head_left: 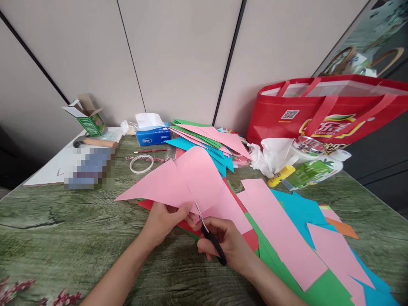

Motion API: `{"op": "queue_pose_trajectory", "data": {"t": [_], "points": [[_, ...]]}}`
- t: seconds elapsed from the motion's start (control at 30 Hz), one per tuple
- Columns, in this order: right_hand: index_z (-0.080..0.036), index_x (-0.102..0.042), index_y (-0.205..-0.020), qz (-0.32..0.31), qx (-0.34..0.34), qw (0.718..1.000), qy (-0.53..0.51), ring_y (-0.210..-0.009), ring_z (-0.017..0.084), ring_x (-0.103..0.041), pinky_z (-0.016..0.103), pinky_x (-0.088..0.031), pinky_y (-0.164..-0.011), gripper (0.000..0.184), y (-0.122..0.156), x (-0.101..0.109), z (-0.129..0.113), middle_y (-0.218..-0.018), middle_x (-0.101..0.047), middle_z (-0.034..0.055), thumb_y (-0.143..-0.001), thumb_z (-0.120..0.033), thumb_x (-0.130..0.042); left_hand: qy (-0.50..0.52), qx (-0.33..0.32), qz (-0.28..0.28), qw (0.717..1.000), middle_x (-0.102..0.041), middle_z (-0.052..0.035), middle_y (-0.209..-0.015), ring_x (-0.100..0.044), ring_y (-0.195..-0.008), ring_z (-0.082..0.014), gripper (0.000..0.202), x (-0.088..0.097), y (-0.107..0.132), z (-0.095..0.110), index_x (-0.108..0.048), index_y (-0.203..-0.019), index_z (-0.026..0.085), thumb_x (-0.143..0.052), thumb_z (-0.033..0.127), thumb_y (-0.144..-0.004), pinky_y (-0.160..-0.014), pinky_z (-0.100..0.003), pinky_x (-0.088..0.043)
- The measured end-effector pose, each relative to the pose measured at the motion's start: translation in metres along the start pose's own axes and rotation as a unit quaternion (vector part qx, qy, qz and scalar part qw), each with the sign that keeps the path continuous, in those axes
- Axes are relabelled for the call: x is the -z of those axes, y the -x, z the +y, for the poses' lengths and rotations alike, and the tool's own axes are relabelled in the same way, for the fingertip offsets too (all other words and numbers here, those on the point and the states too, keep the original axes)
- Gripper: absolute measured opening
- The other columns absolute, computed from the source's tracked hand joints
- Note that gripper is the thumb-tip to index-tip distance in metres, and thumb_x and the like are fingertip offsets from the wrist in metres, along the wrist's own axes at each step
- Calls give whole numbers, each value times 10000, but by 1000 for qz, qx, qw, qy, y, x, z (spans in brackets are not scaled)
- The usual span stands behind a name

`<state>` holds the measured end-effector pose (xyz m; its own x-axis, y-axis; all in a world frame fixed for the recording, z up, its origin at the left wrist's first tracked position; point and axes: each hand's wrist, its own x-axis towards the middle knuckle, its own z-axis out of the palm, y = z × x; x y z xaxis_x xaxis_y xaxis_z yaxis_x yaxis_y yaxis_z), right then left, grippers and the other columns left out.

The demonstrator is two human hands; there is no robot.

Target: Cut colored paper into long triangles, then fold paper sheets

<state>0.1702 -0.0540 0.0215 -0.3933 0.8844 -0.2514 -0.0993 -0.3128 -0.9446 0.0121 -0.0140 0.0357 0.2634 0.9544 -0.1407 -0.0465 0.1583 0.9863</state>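
Observation:
My left hand [167, 221] pinches the lower edge of a large sheet of pink paper [159, 180], thumb on top. A slit runs into the sheet from near its middle. In my right hand [223, 242] is a pair of scissors [213, 245] with black handles, its blades on the pink paper close to my left fingertips. Beneath the held sheet lie more pink paper [234, 208] and red paper [251, 240]. Right of my right hand, pink strips [283, 233] overlap green paper [274, 263] and blue paper [299, 208].
At the back stand a blue tissue box [153, 135], a stack of coloured paper [204, 140] and a red bag [287, 114]. A roll of tape [141, 164] lies left of the sheet. A yellow glue stick [281, 176] and crumpled tissue [270, 155] sit at right.

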Motion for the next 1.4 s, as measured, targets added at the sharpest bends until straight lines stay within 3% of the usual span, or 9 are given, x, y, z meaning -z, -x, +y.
{"op": "queue_pose_trajectory", "data": {"t": [0.63, 0.87, 1.03, 1.2, 1.4], "points": [[-151, -572, -745, 8, -15, 1000, 1, -344, 35, -384, 158, -337, -320, 319, 0, 0, 3, -471, -504, -62, -601, -393, -722, 23, 3, -3, 1000, -668, -29, -566, -609, -485, -141, 171, 0, 0, -1, -630, -622, 131, -609, 256, -736, -511, -245, -516], [-146, -570, -746, 22, -17, 1000, 8, -335, 29, -379, 148, -323, -316, 294, 0, 1, 7, -470, -514, -59, -638, -391, -692, 123, -3, 69, 990, -631, 8, -459, -565, -379, -131, 160, 1, -3, 9, -594, -684, 139, -684, 269, -654, -435, -233, -477], [-144, -570, -801, 0, -16, 1000, 0, -393, 62, -441, 180, -359, -376, 311, -1, 2, 6, -515, -556, -39, -608, -328, -730, 63, 9, 48, 997, -623, -7, -427, -571, -409, -133, 176, 5, -3, 7, -622, -576, 132, -651, 263, -690, -484, -232, -481], [-143, -563, -835, -34, 36, 999, 2, -576, 90, -462, 214, -361, -534, 271, 1, 4, 2, -649, -550, -17, -652, -276, -712, -60, -5, 18, 998, -652, -21, -462, -616, -499, -157, 263, 7, 0, 1, -634, -511, 144, -611, 286, -730, -567, -240, -492], [-150, -537, -842, -51, 48, 998, -8, -643, 119, -455, 245, -351, -587, 277, 0, 6, 1, -710, -541, 2, -678, -313, -688, -64, -1, 2, 998, -669, -19, -490, -610, -483, -150, 260, 6, 2, -4, -649, -537, 145, -604, 306, -736, -557, -234, -489]]}}
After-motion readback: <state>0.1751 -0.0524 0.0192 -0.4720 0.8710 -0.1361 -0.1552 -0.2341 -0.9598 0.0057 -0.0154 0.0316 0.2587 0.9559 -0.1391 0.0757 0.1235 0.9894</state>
